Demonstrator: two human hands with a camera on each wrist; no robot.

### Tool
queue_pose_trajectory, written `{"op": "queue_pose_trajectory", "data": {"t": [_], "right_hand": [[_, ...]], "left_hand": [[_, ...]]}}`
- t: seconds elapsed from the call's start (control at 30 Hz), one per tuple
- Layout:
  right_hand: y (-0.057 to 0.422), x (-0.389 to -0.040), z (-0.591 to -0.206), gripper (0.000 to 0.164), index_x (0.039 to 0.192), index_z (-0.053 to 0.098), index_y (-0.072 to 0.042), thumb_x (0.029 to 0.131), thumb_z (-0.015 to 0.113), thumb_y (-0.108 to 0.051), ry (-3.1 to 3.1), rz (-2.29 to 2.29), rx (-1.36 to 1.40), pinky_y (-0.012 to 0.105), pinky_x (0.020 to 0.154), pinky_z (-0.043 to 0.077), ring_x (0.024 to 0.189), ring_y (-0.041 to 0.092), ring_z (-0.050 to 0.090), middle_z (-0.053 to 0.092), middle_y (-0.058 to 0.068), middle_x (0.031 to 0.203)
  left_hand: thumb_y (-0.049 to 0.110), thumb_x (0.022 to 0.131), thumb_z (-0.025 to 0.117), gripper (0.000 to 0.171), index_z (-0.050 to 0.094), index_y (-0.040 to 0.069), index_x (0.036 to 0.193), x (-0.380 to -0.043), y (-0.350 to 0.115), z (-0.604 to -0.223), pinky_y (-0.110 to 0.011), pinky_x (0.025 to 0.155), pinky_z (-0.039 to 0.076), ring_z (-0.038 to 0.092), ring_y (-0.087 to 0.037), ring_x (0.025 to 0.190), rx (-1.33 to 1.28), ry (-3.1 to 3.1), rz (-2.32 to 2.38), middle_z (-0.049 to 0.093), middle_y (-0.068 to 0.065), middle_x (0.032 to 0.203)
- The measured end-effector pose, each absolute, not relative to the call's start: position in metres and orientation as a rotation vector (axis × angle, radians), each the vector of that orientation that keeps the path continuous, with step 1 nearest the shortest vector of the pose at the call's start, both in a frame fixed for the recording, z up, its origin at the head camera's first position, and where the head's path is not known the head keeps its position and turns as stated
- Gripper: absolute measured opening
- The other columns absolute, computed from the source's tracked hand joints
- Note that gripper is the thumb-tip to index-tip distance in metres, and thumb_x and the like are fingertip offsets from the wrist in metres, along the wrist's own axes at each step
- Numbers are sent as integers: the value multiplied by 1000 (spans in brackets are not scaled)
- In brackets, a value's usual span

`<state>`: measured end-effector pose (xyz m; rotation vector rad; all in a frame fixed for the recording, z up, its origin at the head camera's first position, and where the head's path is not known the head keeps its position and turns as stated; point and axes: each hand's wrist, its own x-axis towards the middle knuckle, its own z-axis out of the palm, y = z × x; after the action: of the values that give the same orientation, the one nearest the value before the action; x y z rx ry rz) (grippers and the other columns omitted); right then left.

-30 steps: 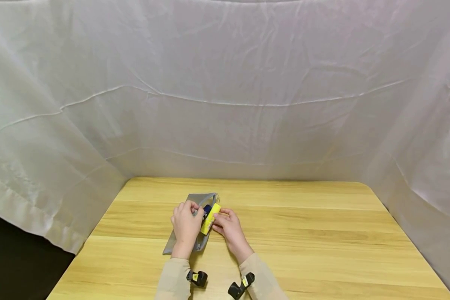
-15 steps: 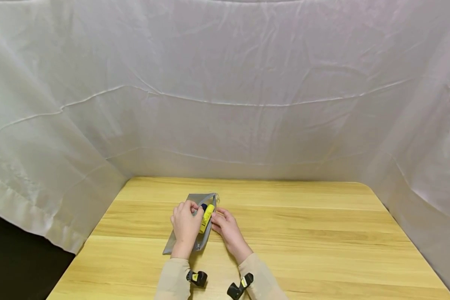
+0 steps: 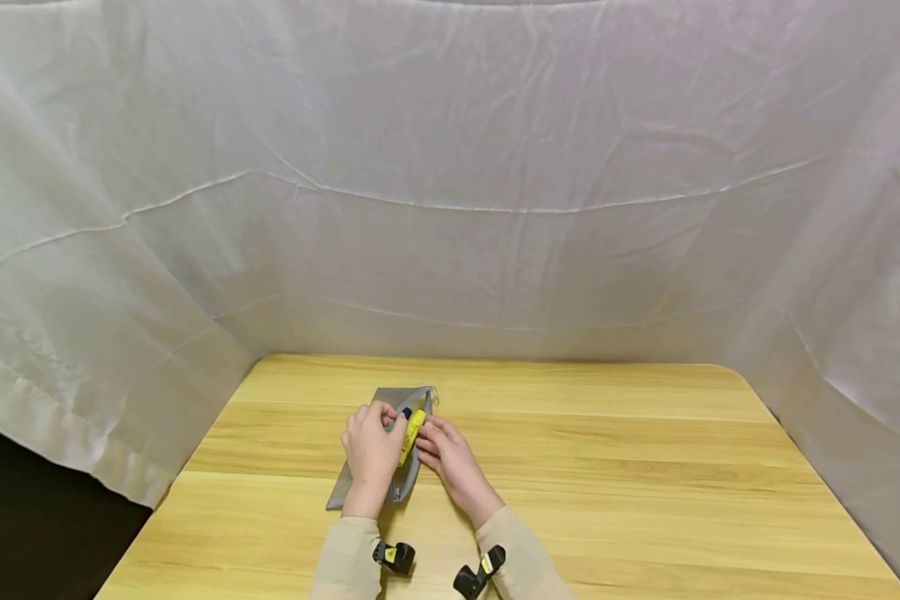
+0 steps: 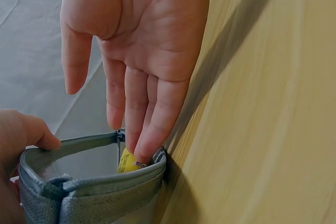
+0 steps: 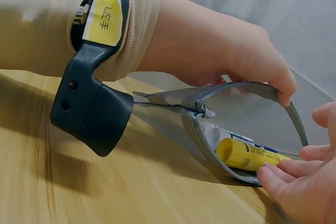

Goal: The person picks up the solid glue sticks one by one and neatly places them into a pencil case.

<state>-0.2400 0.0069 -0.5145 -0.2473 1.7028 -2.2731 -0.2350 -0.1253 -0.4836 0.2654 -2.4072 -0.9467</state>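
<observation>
A grey zip pouch [image 3: 390,397] with see-through sides lies on the table, its mouth spread toward the right. My left hand [image 3: 371,450] pinches the upper edge of that mouth between thumb and fingers. Inside lies a yellow glue stick [image 5: 247,153] with dark print, next to a white and blue tube [image 5: 211,134] partly hidden behind it. My right hand [image 3: 453,462] reaches to the opening from the right, and its nearly straight fingers [image 4: 153,132] touch the glue stick's end. The thumb of that hand stands apart from the glue stick in the left wrist view.
The wooden table [image 3: 607,483] extends far to the right of the pouch. Pale curtains [image 3: 495,275] hang behind it and along its sides. A black camera [image 3: 395,557] is strapped to the left wrist, and another camera [image 3: 480,572] to the right.
The yellow glue stick has moved left and down into the pouch. My right hand has followed it leftward, and its pinch on the glue stick has loosened. The left hand has stayed put.
</observation>
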Motion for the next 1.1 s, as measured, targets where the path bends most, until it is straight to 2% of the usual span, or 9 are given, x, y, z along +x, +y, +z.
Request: {"op": "queue_pose_trajectory", "data": {"t": [0.13, 0.37, 0.7, 0.87, 1.1], "right_hand": [[7, -241, -516, 68, 149, 23, 7, 103, 38, -41, 1682, -2277, -273, 44, 108, 42, 133, 39, 46, 34, 34, 148], [8, -246, -517, 62, 149, 20, 8, 105, 33, -34, 1650, -2306, -197, 51, 112, 34, 137, 46, 38, 32, 34, 150], [16, -250, -514, 54, 141, 32, 8, 103, 40, -30, 1742, -2349, -67, 45, 106, 43, 126, 41, 49, 43, 31, 140], [21, -251, -512, 54, 137, 39, 6, 102, 44, -34, 1881, -2339, -26, 43, 103, 46, 123, 40, 52, 48, 30, 135], [30, -252, -511, 47, 133, 46, 5, 102, 47, -30, 2098, -2332, -19, 44, 98, 49, 118, 37, 55, 53, 28, 128]], "left_hand": [[24, 81, 71, 12, 62, 16, 79, -235, -125, -484, -38, 73, 30, 49, -25, 81, 251, -2420, -941, 55, -3, 77], [23, 82, 71, 12, 61, 16, 79, -236, -125, -484, -38, 73, 29, 49, -25, 81, 226, -2442, -938, 54, -2, 77], [23, 80, 72, 13, 62, 14, 80, -237, -126, -484, -39, 74, 30, 49, -25, 81, 212, -2465, -941, 56, -3, 77], [23, 80, 72, 13, 63, 15, 80, -238, -126, -486, -38, 75, 31, 50, -25, 81, 214, -2474, -940, 57, -3, 78], [24, 80, 72, 12, 63, 15, 80, -239, -125, -488, -39, 75, 32, 50, -23, 81, 210, -2492, -935, 59, -2, 78]]}}
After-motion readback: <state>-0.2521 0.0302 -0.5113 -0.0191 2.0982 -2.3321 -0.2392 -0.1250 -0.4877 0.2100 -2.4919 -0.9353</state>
